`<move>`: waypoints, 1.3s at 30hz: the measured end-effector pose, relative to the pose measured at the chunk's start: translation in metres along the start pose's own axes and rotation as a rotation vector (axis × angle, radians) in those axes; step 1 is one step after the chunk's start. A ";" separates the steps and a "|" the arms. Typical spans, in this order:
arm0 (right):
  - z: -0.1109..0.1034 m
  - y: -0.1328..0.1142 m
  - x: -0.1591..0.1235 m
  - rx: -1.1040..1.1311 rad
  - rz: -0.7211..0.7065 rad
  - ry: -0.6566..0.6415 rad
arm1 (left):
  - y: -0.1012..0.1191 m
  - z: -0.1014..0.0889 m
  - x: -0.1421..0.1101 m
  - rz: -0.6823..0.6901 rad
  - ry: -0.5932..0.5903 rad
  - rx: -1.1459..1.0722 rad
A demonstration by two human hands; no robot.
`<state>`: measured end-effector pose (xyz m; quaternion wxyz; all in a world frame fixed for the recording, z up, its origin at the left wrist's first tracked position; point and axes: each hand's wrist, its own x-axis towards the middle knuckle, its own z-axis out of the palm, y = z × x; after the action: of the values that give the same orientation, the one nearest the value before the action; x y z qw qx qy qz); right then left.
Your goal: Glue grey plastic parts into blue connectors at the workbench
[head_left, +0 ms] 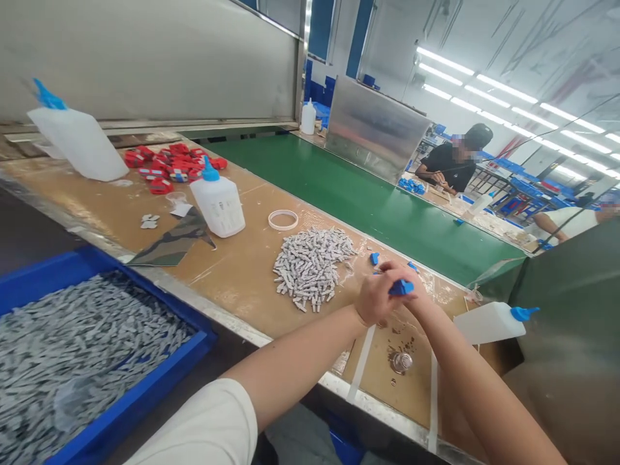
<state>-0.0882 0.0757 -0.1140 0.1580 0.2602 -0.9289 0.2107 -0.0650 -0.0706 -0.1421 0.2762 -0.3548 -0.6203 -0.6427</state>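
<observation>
My left hand (376, 298) and my right hand (411, 279) meet over the right part of the brown-topped bench. Both are closed around a small blue plastic part (401, 287), whose near end sticks out between them. The fingers partly cover each other, so their exact grip is hidden. Just beyond the hands lies another blue part (374, 258), and one more blue part (412, 265) shows behind my right hand. To the left is a heap of small light-grey plastic pieces (314, 265). A small clear dish (401, 361) sits below my wrists, with tiny dark bits scattered around it.
A green conveyor belt (329, 181) runs along the bench's far side. White squeeze bottles (220, 206) with blue caps, a tape ring (283, 220) and red parts (167, 165) occupy the bench. At lower left, a blue bin (194, 349) holds grey pieces. A co-worker (450, 165) sits across the belt.
</observation>
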 end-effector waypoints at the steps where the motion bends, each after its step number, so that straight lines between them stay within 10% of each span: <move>1: -0.013 0.003 -0.016 0.014 0.001 0.021 | 0.001 0.001 0.001 -0.124 0.012 -0.037; 5: -0.053 0.001 -0.083 0.106 0.079 0.182 | 0.000 0.004 0.008 -0.421 -0.047 -0.099; 12: -0.070 -0.041 -0.152 0.179 0.051 0.159 | -0.007 0.012 0.008 -0.528 -0.370 -0.235; 33: -0.089 -0.067 -0.143 0.160 -0.163 -0.349 | -0.021 0.022 0.002 -0.774 -0.554 -0.392; 39: -0.065 -0.016 -0.141 0.446 0.311 0.315 | -0.021 0.016 0.003 -0.791 -0.671 -0.337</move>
<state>0.0476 0.1528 -0.1094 0.2051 0.1072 -0.8526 0.4685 -0.0819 -0.0527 -0.1528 -0.2605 -0.3194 -0.6489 -0.6396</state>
